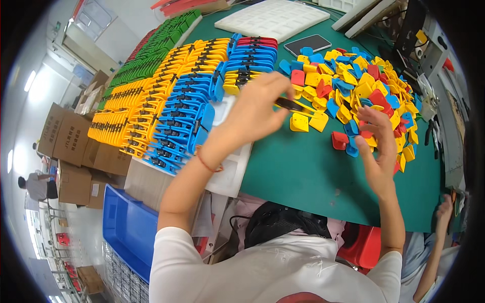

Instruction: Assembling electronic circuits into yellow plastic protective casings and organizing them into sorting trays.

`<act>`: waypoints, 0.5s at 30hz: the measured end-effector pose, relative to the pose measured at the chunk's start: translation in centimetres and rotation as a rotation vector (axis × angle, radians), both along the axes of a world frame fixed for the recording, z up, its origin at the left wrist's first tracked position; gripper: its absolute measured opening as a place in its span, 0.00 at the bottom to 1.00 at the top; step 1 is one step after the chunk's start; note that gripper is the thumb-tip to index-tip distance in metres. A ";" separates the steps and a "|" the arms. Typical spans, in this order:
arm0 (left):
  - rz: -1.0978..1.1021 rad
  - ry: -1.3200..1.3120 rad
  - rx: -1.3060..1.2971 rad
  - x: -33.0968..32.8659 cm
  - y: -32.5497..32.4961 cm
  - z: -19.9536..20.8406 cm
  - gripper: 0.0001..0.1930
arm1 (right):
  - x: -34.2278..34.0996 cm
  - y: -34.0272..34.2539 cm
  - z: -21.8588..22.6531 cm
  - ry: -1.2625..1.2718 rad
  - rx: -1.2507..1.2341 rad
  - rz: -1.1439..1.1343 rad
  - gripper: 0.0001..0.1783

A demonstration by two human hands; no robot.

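Observation:
My left hand [265,103] is closed on a black-and-yellow plastic piece [290,104], whose black part sticks out past the fingertips toward the pile. Fingers curl over the rest of it, so its full shape is hidden. My right hand [378,146] has its fingers apart and holds nothing that shows. It hovers at the near side of a heap of small bent plastic pieces [364,91] in yellow, blue and red. Close to its thumb lie a red piece [339,140] and a blue one. Two loose yellow pieces [299,122] rest on the table below the held piece.
Left of my left arm, rows of yellow, blue and green pieces with black parts [174,108] stand in white trays. Behind the heap are a phone [307,45] and a white moulded tray [273,19]. A blue bin [126,227] sits lower left; another person's hand [444,209] shows at right.

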State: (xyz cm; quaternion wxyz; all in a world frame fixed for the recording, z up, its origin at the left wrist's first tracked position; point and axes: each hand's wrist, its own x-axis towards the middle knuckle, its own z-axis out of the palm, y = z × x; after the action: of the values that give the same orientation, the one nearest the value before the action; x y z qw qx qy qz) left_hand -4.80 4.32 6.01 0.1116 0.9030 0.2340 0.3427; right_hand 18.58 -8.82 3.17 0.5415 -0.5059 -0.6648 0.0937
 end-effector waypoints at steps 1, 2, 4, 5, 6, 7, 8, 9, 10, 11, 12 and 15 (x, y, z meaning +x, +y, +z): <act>0.082 0.093 0.104 -1.0 0.4 0.4 0.12 | 0.4 -0.6 0.6 -0.055 0.022 -0.002 0.20; 0.163 0.186 0.108 -1.8 1.0 0.6 0.12 | 0.8 -1.0 0.9 -0.049 0.025 0.003 0.20; 0.288 0.274 0.256 -4.1 2.0 0.2 0.12 | 1.1 -2.0 1.7 -0.101 0.030 -0.011 0.18; 0.361 0.315 0.295 -4.8 2.6 -0.5 0.12 | 0.9 -2.4 2.3 -0.105 0.041 -0.015 0.16; 0.371 0.318 0.301 -5.2 2.8 -0.9 0.12 | 0.9 -2.8 2.5 -0.102 0.048 -0.006 0.16; 0.436 0.354 0.334 -5.5 3.1 -1.3 0.12 | 1.0 -3.2 2.7 -0.123 0.037 0.019 0.15; 0.501 0.389 0.367 -5.9 3.3 -1.7 0.12 | 0.9 -3.5 2.9 -0.145 0.026 0.044 0.14; 0.501 0.374 0.317 -5.5 3.4 -1.9 0.11 | 0.8 -4.0 3.1 -0.176 0.014 0.017 0.13; 0.502 0.373 0.319 -5.4 3.5 -2.0 0.11 | 0.8 -4.4 3.2 -0.176 0.016 0.017 0.13; 0.508 0.381 0.372 -5.4 3.6 -1.9 0.11 | 0.7 -4.7 3.2 -0.238 0.014 0.014 0.13; 0.505 0.386 0.422 -5.0 3.8 -2.1 0.11 | 0.8 -5.1 3.2 -0.301 0.005 0.004 0.13; 0.470 0.378 0.403 -4.8 4.2 -2.3 0.12 | 1.2 -6.3 3.2 -0.309 -0.038 0.001 0.13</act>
State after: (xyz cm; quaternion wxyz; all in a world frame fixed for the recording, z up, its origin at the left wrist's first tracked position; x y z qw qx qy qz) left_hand -9.58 8.47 3.74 -0.1956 0.8758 0.3792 0.2254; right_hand 19.81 -15.16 6.36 0.4231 -0.5239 -0.7388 0.0275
